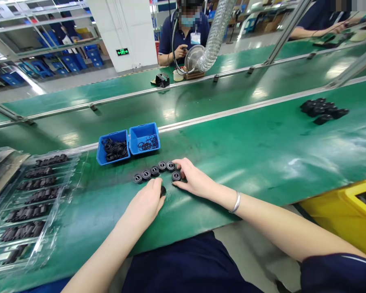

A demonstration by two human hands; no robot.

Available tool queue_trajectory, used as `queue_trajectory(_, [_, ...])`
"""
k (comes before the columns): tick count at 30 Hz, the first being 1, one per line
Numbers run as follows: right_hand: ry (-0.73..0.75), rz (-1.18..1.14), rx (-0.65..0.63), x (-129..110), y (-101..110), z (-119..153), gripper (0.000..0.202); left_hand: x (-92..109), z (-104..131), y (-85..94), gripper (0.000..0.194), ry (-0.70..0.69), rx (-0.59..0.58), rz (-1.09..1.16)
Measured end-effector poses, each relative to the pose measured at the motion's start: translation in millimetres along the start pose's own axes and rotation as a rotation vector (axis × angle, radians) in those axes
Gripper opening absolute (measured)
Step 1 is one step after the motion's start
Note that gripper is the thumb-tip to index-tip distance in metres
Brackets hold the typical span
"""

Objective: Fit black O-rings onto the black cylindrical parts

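Note:
Several small black round parts (146, 175), each with a pale mark in its centre, stand in a slanting row on the green worktop (232, 150). My left hand (146, 199) is closed around another black round part (163, 191), mostly covered by the fingers, just in front of the row. At the row's right end, my right hand (193, 177) has its thumb and fingers around a separate black round part (176, 176) at the worktop. The index fingertip reaches the last part in the row.
Behind the row stand a blue bin of black rings (112, 160) and a blue bin with fewer rings (144, 151). Clear trays of black parts (33, 211) lie left, a black cluster (321, 110) far right, a yellow crate (332, 207) lower right. A co-worker (186, 36) sits opposite.

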State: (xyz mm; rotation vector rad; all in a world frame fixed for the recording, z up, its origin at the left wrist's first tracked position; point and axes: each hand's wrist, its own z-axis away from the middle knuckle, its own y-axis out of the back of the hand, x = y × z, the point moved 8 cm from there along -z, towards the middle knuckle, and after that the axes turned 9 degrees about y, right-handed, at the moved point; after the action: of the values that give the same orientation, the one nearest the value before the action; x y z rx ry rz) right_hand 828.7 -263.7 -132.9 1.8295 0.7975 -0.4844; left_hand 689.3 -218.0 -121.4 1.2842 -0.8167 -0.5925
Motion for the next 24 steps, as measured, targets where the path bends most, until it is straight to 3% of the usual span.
queue_trajectory(4, [0.052, 0.021, -0.018, 5.2, 1.8, -5.8, 0.07, 1.9, -9.9, -3.0, 0.02, -0.047, 0.104, 0.03])
queue_trajectory(10, [0.137, -0.021, -0.053, 13.4, 0.4, -10.7, 0.076, -2.9, -18.3, -7.3, 0.041, -0.112, 0.356, 0.099])
queue_trajectory(13, [0.165, -0.041, -0.044, 16.0, 1.6, -11.0, 0.075, -7.3, -13.2, 5.7, 0.044, -0.141, 0.455, 0.104])
queue_trajectory(16, [0.218, 0.036, -0.014, 15.1, 6.4, -13.4, 0.081, -18.7, -11.9, 26.5, 0.066, -0.151, 0.521, 0.044])
queue_trajectory(18, [0.276, 0.11, -0.011, 12.4, 8.5, -18.1, 0.091, -29.1, -18.7, 34.7, 0.083, -0.167, 0.497, 0.005])
queue_trajectory(20, [0.345, 0.128, -0.039, 9.3, 7.0, -25.1, 0.098, -37.9, -30.1, 34.0, 0.088, -0.222, 0.411, 0.004])
queue_trajectory(24, [0.428, 0.017, -0.129, 6.4, -1.8, -38.2, 0.092, -49.5, -51.9, 16.5, 0.068, -0.312, 0.209, 0.074])
